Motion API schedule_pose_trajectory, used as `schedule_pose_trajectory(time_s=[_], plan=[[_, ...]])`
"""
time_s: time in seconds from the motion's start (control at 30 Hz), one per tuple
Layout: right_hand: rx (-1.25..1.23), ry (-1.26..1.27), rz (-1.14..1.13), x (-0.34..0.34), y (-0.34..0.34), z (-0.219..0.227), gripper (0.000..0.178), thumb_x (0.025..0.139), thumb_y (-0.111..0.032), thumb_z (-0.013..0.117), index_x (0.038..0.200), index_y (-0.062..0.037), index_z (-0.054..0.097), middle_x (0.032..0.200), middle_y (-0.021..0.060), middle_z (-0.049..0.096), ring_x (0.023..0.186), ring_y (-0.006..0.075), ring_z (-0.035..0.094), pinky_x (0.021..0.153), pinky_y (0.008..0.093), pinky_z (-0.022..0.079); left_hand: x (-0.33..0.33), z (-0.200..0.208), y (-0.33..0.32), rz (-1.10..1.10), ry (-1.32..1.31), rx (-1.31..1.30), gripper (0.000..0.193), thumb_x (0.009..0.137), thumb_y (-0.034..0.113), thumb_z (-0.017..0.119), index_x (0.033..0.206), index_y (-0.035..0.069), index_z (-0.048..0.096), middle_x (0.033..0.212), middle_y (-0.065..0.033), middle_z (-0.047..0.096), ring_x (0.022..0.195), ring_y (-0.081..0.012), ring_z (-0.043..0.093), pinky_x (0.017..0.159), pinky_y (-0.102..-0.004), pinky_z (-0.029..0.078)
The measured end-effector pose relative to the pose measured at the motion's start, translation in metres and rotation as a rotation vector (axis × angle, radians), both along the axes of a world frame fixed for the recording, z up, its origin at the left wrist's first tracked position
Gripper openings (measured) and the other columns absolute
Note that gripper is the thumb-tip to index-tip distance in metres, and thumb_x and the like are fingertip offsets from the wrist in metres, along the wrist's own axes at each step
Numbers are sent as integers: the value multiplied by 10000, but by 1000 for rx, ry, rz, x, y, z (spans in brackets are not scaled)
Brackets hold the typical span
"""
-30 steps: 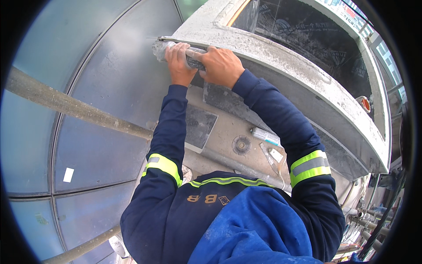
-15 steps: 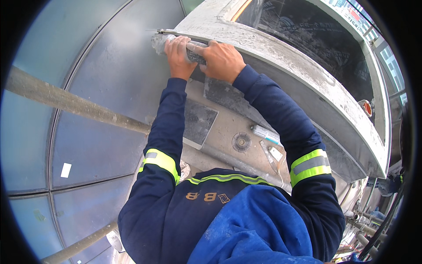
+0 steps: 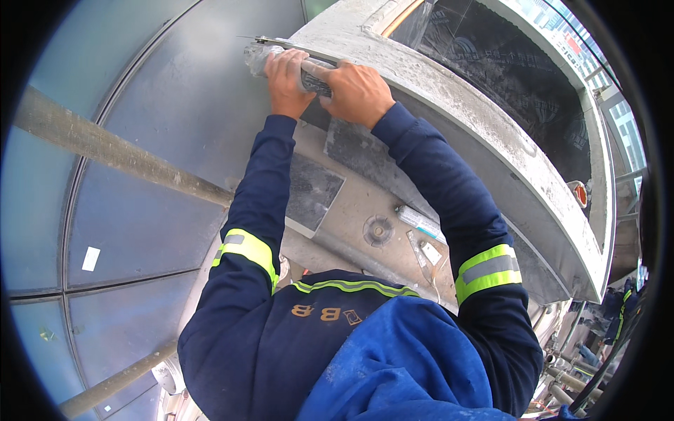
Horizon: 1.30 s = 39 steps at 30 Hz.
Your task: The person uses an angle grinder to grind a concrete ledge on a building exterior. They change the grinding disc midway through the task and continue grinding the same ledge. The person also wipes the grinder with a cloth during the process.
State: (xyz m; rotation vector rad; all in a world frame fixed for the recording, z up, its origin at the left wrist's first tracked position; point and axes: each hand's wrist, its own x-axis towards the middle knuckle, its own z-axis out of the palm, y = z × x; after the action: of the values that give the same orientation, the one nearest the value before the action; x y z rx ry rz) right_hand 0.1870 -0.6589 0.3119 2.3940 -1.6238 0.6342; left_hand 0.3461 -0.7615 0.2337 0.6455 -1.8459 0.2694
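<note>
My left hand [image 3: 286, 83] and my right hand [image 3: 359, 96] are both closed around an angle grinder [image 3: 316, 84] with a dark body. Clear plastic [image 3: 255, 62] wraps its dusty head. The thin disc [image 3: 264, 40] shows edge-on, close to the far left end of a curved, dusty grey ledge [image 3: 449, 85]. My left hand is at the head end, while the right grips the body just behind it. Pale dust hangs over the glass panel beyond the head. The exact contact between disc and ledge cannot be made out.
Large bluish glass panels [image 3: 140, 231] rise on the left, crossed by a scaffold pole [image 3: 119, 151]. Below my arms are a dark slab [image 3: 314, 193], a round drain cover [image 3: 379, 230] and a sealant tube [image 3: 420, 222]. A plastic-covered opening [image 3: 498, 84] lies beyond the ledge.
My hands and the grinder have shifted slightly away from me and a little right in the picture. The view itself has turned slightly. Both hands keep their hold.
</note>
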Motion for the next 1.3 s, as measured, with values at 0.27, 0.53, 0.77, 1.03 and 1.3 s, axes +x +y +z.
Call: schedule_pose_trajectory(time_s=[0.27,0.53,0.77,1.03,1.3], plan=[[-29,8,23,9,-10,4,512,782,-221,746,1284,-126,707,811,200,728,747,348,726,715,457,598,8,-3,-14,9,28,-10,781,513,95,895,1234,98,594,1258,-87,643,1289,-304,570,1199,-577,306],[13,7,17,12,-17,8,458,781,-225,747,1224,-111,732,799,209,723,737,358,726,705,458,598,13,-3,-22,62,-24,1,626,676,193,842,1240,65,605,1236,-110,670,1255,-322,600,1177,-569,326],[51,16,21,15,-24,13,624,789,-175,744,1398,-181,606,843,186,729,798,377,740,701,466,598,15,-5,-30,38,11,25,695,595,112,856,1236,79,590,1250,-100,653,1277,-312,580,1195,-576,308],[35,8,28,13,-16,14,596,791,-173,738,1377,-163,631,828,194,728,785,370,740,703,471,599,16,-1,-21,47,-15,11,699,617,181,869,1252,79,597,1262,-102,653,1275,-316,584,1192,-572,316],[44,14,4,-4,5,13,669,777,-245,763,1432,-218,630,822,201,704,759,357,720,732,466,589,-2,6,10,18,-11,94,816,493,69,896,1250,107,595,1286,-89,626,1324,-303,537,1209,-570,305]])
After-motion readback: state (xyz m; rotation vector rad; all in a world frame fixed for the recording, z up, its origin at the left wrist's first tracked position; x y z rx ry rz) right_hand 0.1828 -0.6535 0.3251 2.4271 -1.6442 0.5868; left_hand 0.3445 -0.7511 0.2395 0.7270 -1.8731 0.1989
